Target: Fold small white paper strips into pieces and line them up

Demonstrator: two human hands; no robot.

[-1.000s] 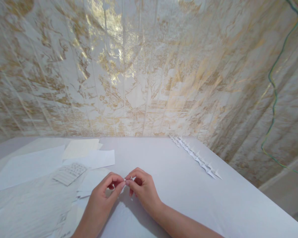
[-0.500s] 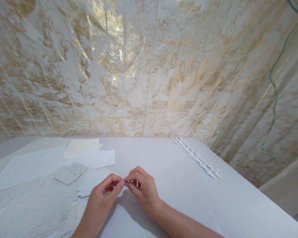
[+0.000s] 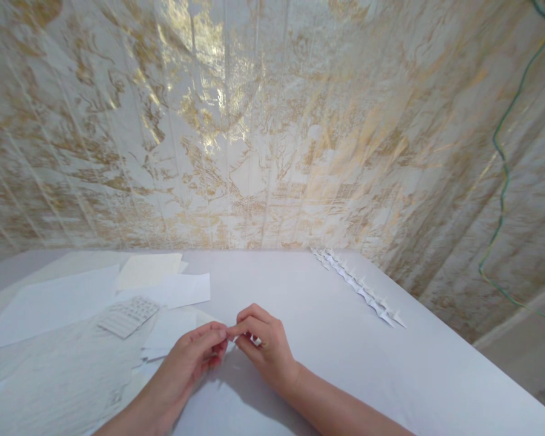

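Fingertips of my left hand [image 3: 203, 348] and my right hand [image 3: 264, 342] meet just above the table, both closed in a pinch. Between them is a small piece of white paper [image 3: 231, 342], mostly covered by the fingers, so its shape cannot be made out. Near my left hand lie loose white paper sheets [image 3: 170, 332]. Farther off to the right, folded white paper pieces [image 3: 363, 292] with pointed tips lie in a slanting row.
Large sheets of paper [image 3: 49, 309] spread over the left of the white table [image 3: 263, 284], with a printed slip [image 3: 129, 316] and a cream sheet [image 3: 149, 270] on top. Behind stands a gold-patterned wall covering [image 3: 249, 169]. A green-yellow wire [image 3: 504, 175] hangs at right.
My left hand has rolled over, its thumb now on top and its fingers curled below. My right hand has shifted its pinch slightly, and a bit of white paper shows between the hands.
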